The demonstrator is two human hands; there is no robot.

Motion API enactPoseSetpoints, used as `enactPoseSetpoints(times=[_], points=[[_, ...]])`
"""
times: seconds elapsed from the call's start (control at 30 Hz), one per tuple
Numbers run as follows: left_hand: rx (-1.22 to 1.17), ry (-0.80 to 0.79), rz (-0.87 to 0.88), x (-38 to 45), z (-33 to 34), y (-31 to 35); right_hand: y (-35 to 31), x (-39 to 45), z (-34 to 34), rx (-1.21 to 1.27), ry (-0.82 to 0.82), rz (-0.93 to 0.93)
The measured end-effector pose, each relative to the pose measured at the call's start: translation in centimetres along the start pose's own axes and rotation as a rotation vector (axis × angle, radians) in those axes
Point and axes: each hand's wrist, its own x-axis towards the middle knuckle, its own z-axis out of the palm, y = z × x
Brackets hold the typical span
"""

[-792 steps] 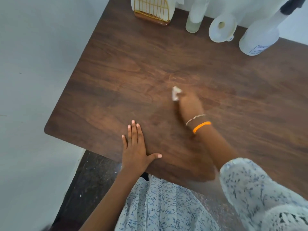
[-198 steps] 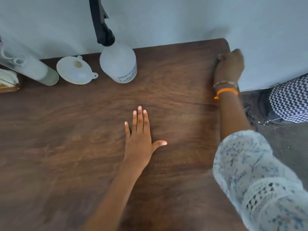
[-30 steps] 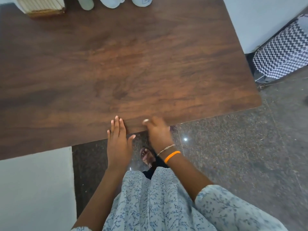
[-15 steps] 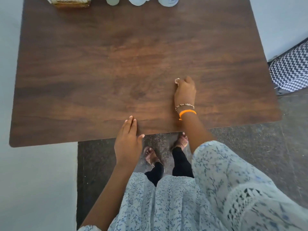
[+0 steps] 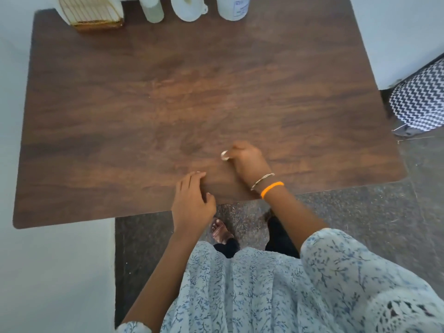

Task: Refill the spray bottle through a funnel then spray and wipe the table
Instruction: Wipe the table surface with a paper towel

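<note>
The fingers (image 5: 236,150) of my right hand (image 5: 248,163) are curled around a small white wad of tissue (image 5: 224,155), only a scrap of which peeks out at the thumb side, and they press it down onto the desk (image 5: 144,104) near its front edge. The fingers of my left hand (image 5: 192,203) lie fairly straight and relaxed, grasping nothing, their tips resting on the desk's front edge just to the left of the right hand. On my right wrist I see an orange band (image 5: 272,188) and a thin bracelet (image 5: 262,180).

The spray bottle (image 5: 233,7) stands at the far edge of the desk, well apart from both hands, with only its lower body in view. Just to its left lies the white funnel (image 5: 188,9), then a pale bottle (image 5: 153,9), and furthest left a gold wire holder (image 5: 92,12). Off the desk's right side, on the floor, sits something with a black-and-white zigzag pattern (image 5: 420,99).
</note>
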Motion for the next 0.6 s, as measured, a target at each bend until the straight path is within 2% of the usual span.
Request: enactPoseSetpoints(times=[0.07, 0.13, 0.2, 0.23, 0.3, 0.4, 0.5, 0.6], points=[[-0.021, -0.023, 0.02, 1.2, 0.7, 1.7, 3.6, 0.2, -2.9, -0.012, 0.166, 0.217], [-0.099, -0.071, 0.045, 2.6, 1.7, 3.9, 6.1, -0.1, -6.1, 0.127, 0.266, 0.53], [-0.26, -0.136, 0.016, 4.1, 2.9, 7.0, 7.8, -0.8, -9.2, 0.552, 0.415, 0.866], [-0.34, -0.163, -0.001, 4.9, 3.6, 8.8, 8.6, -1.2, -10.6, 0.828, 0.508, 0.96], [-0.425, -0.21, -0.002, 6.6, 5.2, 12.7, 10.3, -1.9, -13.4, 1.252, 0.637, 1.028], [-0.56, -0.318, -0.056, 9.0, 8.1, 19.2, 13.3, -2.7, -17.4, 1.556, 0.721, 1.034], [-0.699, -0.402, -0.156, 10.8, 11.4, 26.3, 17.1, -3.4, -21.4, 1.677, 0.804, 1.034], [-0.755, -0.477, -0.187, 12.7, 14.9, 33.0, 21.9, -3.9, -25.2, 1.639, 0.898, 1.024]])
